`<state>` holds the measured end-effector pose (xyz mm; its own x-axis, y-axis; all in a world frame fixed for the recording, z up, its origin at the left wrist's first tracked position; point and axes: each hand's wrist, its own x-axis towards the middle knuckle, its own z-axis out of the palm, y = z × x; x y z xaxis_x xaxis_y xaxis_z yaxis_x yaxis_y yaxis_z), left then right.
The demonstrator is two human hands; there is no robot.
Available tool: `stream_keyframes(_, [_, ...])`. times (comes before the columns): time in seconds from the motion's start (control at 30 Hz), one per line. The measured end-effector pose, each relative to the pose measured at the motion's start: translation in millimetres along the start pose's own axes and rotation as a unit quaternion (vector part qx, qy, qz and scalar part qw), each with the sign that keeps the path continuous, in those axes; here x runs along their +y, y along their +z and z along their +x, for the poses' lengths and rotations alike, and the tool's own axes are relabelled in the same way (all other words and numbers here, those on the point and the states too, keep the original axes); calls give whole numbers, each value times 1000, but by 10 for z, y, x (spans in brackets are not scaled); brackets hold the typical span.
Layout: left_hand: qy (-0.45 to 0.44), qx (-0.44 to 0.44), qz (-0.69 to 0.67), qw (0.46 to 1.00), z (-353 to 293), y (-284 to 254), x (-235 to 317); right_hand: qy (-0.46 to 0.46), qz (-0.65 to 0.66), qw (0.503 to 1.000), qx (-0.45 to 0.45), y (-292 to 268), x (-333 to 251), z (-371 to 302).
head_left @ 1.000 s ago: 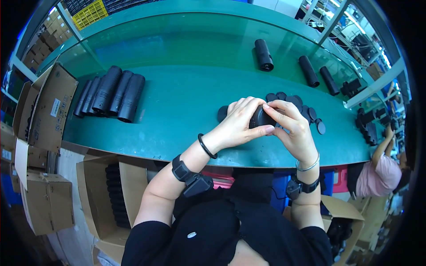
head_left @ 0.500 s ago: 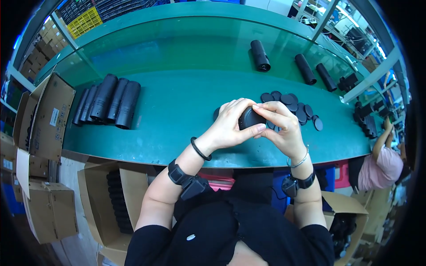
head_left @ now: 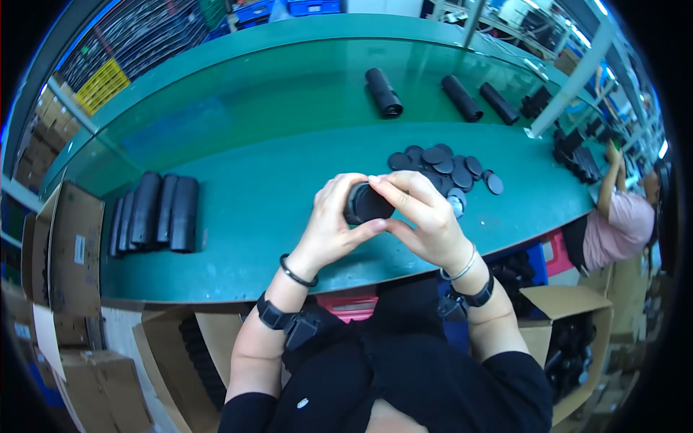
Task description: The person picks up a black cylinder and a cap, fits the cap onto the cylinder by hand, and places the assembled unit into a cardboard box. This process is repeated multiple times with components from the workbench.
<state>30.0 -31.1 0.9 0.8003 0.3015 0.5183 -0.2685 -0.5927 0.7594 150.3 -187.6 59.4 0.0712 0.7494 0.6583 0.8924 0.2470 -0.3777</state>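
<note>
Above the near part of the green table, both my hands meet at the end of a black tube (head_left: 351, 206). My left hand (head_left: 325, 227) is wrapped around it; most of its length is hidden behind the fingers. On the end facing right sits a round black cap (head_left: 375, 205), and my right hand (head_left: 427, 225) grips its edge, with fingertips at the top and thumb low down. Whether the cap is fully seated I cannot tell. Just beyond my right hand lies a loose pile of black round caps (head_left: 436, 156).
Several black tubes (head_left: 147, 209) lie side by side at the left, near an open carton (head_left: 78, 238). More tubes (head_left: 462, 98) lie at the back right. Below the table edge stand cartons (head_left: 567, 297) with black parts. A person in pink (head_left: 619, 229) works at the far right.
My view has tilted, so the table contents appear shifted left. Both hands stay on the tube and cap; the tube's far end, seen earlier beyond my left hand, is now hidden.
</note>
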Motion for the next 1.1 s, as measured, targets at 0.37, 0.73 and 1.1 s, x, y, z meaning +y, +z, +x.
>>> stream_keyframes(0.37, [-128,64,-89,986,-38,-44,112,191,-63,979,-24,165,1242,-420])
stream_keyframes(0.73, [-108,54,-37,992,-44,21,78,297,-300,897,-131,177,2340,-258])
stream_keyframes(1.1, [-120,48,-73,989,-12,-34,61,229,-64,970,56,61,1943,-320])
